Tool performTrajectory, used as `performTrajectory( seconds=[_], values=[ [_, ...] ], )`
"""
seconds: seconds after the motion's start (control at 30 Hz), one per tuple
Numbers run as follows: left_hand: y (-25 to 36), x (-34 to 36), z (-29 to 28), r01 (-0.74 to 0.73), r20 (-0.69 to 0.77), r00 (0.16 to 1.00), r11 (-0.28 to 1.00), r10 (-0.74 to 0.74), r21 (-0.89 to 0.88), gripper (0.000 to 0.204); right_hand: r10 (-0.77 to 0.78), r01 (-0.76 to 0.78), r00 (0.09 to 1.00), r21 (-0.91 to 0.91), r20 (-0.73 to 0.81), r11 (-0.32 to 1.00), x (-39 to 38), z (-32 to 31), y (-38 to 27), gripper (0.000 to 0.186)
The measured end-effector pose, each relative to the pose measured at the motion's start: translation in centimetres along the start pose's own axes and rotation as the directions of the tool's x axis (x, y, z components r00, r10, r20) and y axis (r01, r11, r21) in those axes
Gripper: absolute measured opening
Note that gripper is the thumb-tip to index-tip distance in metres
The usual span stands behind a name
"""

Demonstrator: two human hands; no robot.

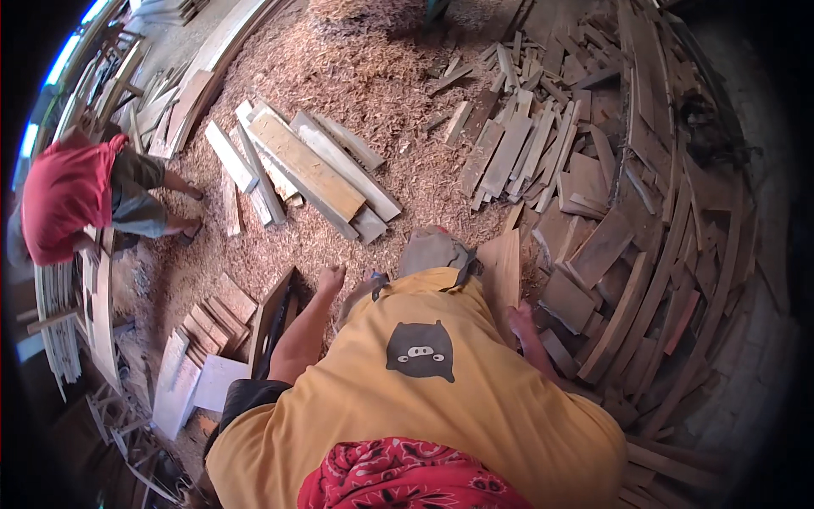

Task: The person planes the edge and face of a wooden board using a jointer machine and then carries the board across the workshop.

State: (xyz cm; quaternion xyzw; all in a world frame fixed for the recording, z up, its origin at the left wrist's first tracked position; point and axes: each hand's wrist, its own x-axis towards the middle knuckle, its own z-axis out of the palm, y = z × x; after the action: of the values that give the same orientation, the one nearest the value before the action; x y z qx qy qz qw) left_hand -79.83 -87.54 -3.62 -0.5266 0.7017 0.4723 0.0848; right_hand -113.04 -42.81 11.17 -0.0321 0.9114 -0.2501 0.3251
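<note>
My right hand (521, 321) is at my right side, closed at the edge of a reddish-brown wooden board (504, 261). That board stands close against my leg, its lower part hidden by my shirt. Left of my body, my left hand (331, 278) hangs over the shavings with its fingers curled in and nothing visible in them. Ahead of me on the shavings lies a loose stack of pale planks (309, 165). Nearest to my left forearm is a dark upright panel (273, 318), with short brown boards (216, 321) beside it.
Wood shavings (339, 81) cover the floor and heap up at the far side. Offcuts (526, 153) are piled along the right, with long planks (670, 254) beyond. At the left a person in a red shirt (72, 195) bends over stacked boards (100, 322).
</note>
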Motion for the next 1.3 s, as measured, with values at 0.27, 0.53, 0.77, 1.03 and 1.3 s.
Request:
performTrajectory(
  seconds=[0.27,0.53,0.77,1.03,1.3],
  values=[
    [19.0,14.2,-3.0,-0.196,0.067,0.979,0.979,0.193,0.048,0.050,0.202,-0.211,0.977,0.387,0.065,0.898,5.5,3.9,1.6,0.020],
    [37.1,27.2,-4.9,-0.329,0.058,0.940,0.939,0.336,-0.095,0.059,0.109,-0.143,0.982,0.237,0.151,0.961,15.8,-0.4,-5.3,0.029],
    [44.3,32.1,-8.9,-0.236,-0.003,0.970,0.946,0.242,-0.222,0.059,0.082,-0.093,0.985,0.070,0.149,0.993,24.9,-6.2,-12.4,0.035],
    [40.6,34.7,-12.4,-0.018,-0.052,0.999,0.979,0.007,-0.204,0.059,0.196,-0.194,0.981,0.139,-0.004,0.971,28.6,-12.1,-23.9,0.025],
    [37.3,44.4,-12.2,-0.049,0.033,0.998,0.995,0.046,0.086,0.059,0.279,-0.325,0.940,0.265,0.196,0.908,33.3,-13.2,-26.8,0.026]
  ],
)
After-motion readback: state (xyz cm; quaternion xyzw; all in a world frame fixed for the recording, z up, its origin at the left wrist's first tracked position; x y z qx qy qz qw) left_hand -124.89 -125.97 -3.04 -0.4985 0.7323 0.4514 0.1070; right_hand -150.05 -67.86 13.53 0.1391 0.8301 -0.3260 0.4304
